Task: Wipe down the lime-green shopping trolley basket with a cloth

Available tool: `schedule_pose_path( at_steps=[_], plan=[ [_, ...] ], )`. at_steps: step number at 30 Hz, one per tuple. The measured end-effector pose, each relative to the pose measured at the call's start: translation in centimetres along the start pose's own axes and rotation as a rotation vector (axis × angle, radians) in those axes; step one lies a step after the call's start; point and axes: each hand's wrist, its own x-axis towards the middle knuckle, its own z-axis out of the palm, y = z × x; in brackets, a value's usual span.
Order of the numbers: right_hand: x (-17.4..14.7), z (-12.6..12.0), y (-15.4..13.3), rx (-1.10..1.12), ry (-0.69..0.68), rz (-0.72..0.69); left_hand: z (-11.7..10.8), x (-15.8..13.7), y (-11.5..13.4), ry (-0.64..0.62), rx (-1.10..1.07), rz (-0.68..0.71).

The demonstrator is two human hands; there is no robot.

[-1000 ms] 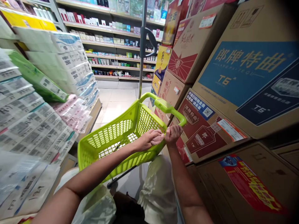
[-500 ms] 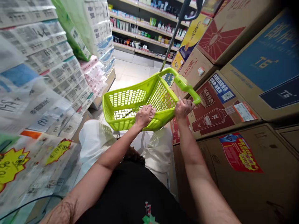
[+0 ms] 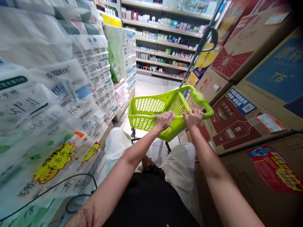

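Note:
A lime-green shopping basket cart [image 3: 144,121] with perforated sides stands in front of my knees, its handle [image 3: 201,99] pointing right. My left hand [image 3: 165,121] is closed around a crumpled pale cloth [image 3: 171,116], held against the basket's near rim. Close to the handle end, my right hand [image 3: 194,118] grips the same rim with its fingers curled over it. Dark cart legs and a caster [image 3: 133,130] show below. A long dark pole with a loop [image 3: 209,39] rises behind the handle.
Wrapped paper packs [image 3: 97,72] with yellow price signs [image 3: 55,162] are stacked on my left. Cardboard cartons [image 3: 236,123] form a wall on my right. Shelves of small bottles and boxes [image 3: 165,41] stand ahead across a tiled floor. A black cable [image 3: 68,176] hangs at lower left.
The view has tilted up and turned left, showing more of the shelves and paper packs. The basket and both hands sit farther right in the picture. Both hands keep their grip.

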Motion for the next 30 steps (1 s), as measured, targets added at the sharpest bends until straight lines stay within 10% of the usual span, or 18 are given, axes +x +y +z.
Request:
schedule_pose_path(
  at_steps=[6, 13, 24, 30],
  plan=[
    [0.4, 0.1, -1.7, -0.010, 0.048, -0.019, 0.4, -2.1, -3.6, 0.148, -0.035, 0.043],
    [0.5, 0.6, -2.6, 0.037, 0.069, 0.044, -3.7, -4.9, -12.2, 0.457, 0.049, -0.250],
    [0.9, 1.0, -3.4, 0.052, 0.075, 0.059, 1.2, -2.4, -3.5, 0.440, -0.628, -0.134],
    [0.6, 0.8, -3.0, 0.097, 0.013, 0.104, -1.8, -1.7, -5.7, 0.491, -0.583, -0.268]
  ],
)
